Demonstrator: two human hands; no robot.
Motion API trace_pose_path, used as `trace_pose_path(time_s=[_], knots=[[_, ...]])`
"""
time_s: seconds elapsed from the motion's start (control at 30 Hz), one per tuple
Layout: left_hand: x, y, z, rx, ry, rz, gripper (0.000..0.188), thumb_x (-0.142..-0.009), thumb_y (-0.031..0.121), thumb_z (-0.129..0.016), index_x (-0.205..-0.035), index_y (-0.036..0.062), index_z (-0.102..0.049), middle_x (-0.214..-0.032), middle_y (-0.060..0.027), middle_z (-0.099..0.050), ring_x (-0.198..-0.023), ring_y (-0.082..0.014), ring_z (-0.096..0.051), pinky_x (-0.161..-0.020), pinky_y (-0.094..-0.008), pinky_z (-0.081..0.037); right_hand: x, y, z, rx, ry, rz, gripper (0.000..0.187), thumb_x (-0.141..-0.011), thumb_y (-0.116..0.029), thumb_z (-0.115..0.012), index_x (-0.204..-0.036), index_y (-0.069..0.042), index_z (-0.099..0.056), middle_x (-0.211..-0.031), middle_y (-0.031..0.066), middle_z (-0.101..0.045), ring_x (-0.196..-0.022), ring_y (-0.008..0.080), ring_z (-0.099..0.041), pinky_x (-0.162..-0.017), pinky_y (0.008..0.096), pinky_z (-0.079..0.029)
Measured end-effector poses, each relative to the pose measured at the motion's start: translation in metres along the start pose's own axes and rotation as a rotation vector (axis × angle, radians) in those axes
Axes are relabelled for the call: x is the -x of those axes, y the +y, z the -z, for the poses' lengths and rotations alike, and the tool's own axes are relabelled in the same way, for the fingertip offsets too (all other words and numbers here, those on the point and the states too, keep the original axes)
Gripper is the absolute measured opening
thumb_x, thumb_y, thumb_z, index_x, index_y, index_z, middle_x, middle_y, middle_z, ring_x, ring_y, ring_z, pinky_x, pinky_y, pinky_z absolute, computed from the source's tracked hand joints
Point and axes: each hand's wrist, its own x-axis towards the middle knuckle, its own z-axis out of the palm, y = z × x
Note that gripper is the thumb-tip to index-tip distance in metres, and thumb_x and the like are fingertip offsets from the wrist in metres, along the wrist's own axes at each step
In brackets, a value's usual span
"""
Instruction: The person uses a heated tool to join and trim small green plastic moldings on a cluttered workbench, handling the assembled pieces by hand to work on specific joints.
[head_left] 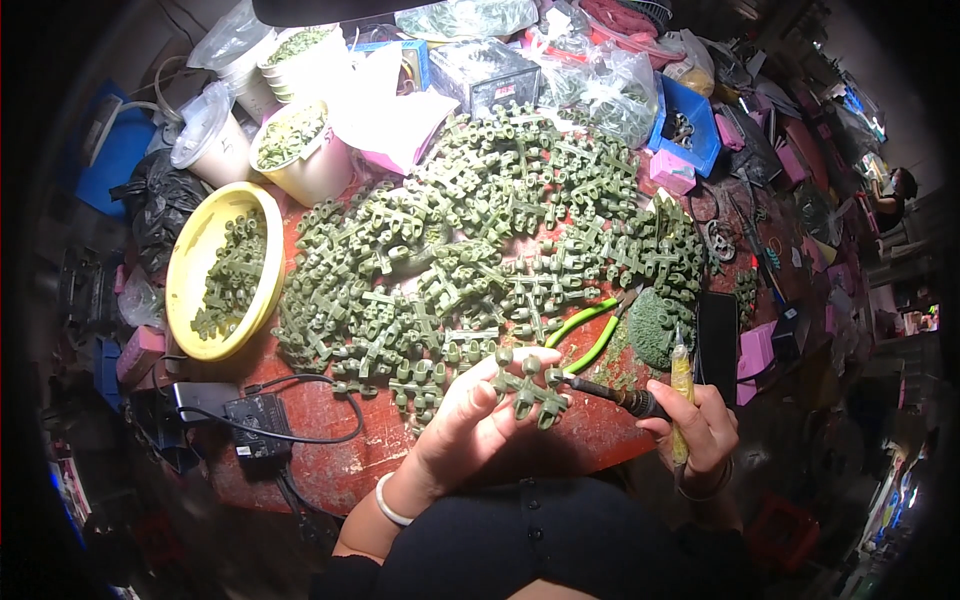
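My left hand (462,420), with a white bangle at its wrist, holds a small branched piece of green wax-like parts (532,392) between thumb and fingers. My right hand (700,432) is closed around a soldering-iron-like tool (628,398) with a dark shaft. Its thin tip reaches the right side of the green piece; whether it touches cannot be told. A slim tool wrapped in yellow (681,385) stands upright in the same hand. Just beyond my hands spreads a large heap of similar green pieces (440,260). Green-handled cutting pliers (590,335) lie beside the heap.
A yellow basin (180,300) with more green pieces stands at left. White buckets (305,165) and a blue bin (690,115) are at the back. A green textured lump (655,330) and a dark phone-like slab (717,335) lie at right. A black adapter (260,425) trails cables at front left.
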Motion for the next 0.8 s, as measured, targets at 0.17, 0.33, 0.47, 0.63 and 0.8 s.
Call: trace_pose_path(time_s=[0.17,0.33,0.47,0.63,0.8], knots=[[0.0007,-0.0008,0.0021,0.007,0.002,0.000,0.082,-0.083,0.052,-0.075,-0.135,-0.0045,-0.047,-0.125,-0.0076,-0.056,-0.113,-0.0167,-0.056,-0.101,-0.0322,-0.046,0.0003,-0.0010,0.0000,-0.001,-0.012,-0.003,0.045,-0.069,-0.017,-0.086,-0.111,-0.006,-0.072,-0.079,0.0062,-0.058,-0.063,0.0203,-0.061,-0.054,0.0303,-0.050],[-0.0009,-0.0011,0.0000,0.009,0.013,-0.011,0.081,-0.083,0.051,-0.075,-0.135,-0.0048,-0.047,-0.122,-0.0069,-0.056,-0.112,-0.0167,-0.057,-0.100,-0.0314,-0.046,-0.0002,-0.0008,0.0018,-0.004,-0.009,-0.011,0.045,-0.069,-0.017,-0.086,-0.110,-0.006,-0.072,-0.079,0.0060,-0.058,-0.063,0.0203,-0.061,-0.054,0.0303,-0.050],[0.0000,-0.0010,0.0023,0.009,0.007,-0.008,0.083,-0.083,0.051,-0.075,-0.136,-0.0054,-0.046,-0.121,-0.0066,-0.057,-0.111,-0.0167,-0.057,-0.101,-0.0314,-0.046,-0.0004,-0.0007,-0.0001,-0.008,0.000,-0.009,0.045,-0.069,-0.016,-0.086,-0.110,-0.006,-0.072,-0.079,0.0059,-0.058,-0.063,0.0202,-0.061,-0.053,0.0302,-0.050],[0.0004,-0.0008,0.0011,0.010,0.010,0.000,0.084,-0.082,0.052,-0.075,-0.136,-0.0060,-0.046,-0.119,-0.0059,-0.057,-0.111,-0.0163,-0.057,-0.100,-0.0306,-0.046,0.0003,-0.0005,0.0017,0.006,-0.003,-0.014,0.044,-0.070,-0.018,-0.086,-0.111,-0.007,-0.072,-0.078,0.0057,-0.057,-0.062,0.0200,-0.059,-0.053,0.0305,-0.049],[0.0011,-0.0017,0.0033,-0.006,0.011,-0.007,0.084,-0.082,0.052,-0.075,-0.136,-0.0051,-0.046,-0.120,-0.0065,-0.057,-0.111,-0.0161,-0.057,-0.098,-0.0294,-0.046,0.0014,0.0019,0.0008,-0.006,0.013,-0.004,0.046,-0.071,-0.020,-0.086,-0.112,-0.008,-0.071,-0.078,0.0054,-0.056,-0.061,0.0198,-0.058,-0.052,0.0304,-0.049]])
